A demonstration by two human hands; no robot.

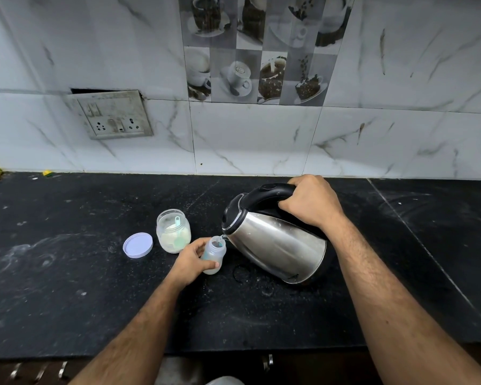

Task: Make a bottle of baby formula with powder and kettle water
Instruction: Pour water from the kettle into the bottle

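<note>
Right hand (310, 202): fist wrapped over the black handle of the steel kettle (275, 240), wrist cocked, forearm slanting in from the lower right. Kettle tipped down and left of this grip, spout at the bottle's mouth.

Left hand (192, 261): fingers and thumb curled around the baby bottle (213, 254), forearm reaching up from below. Bottle upright on the black counter (95, 301), mouth open.

Powder jar (173, 230): open, just beyond the left hand's knuckles, scoop inside.

Jar lid (138, 245): flat on the counter, left of the jar.
</note>
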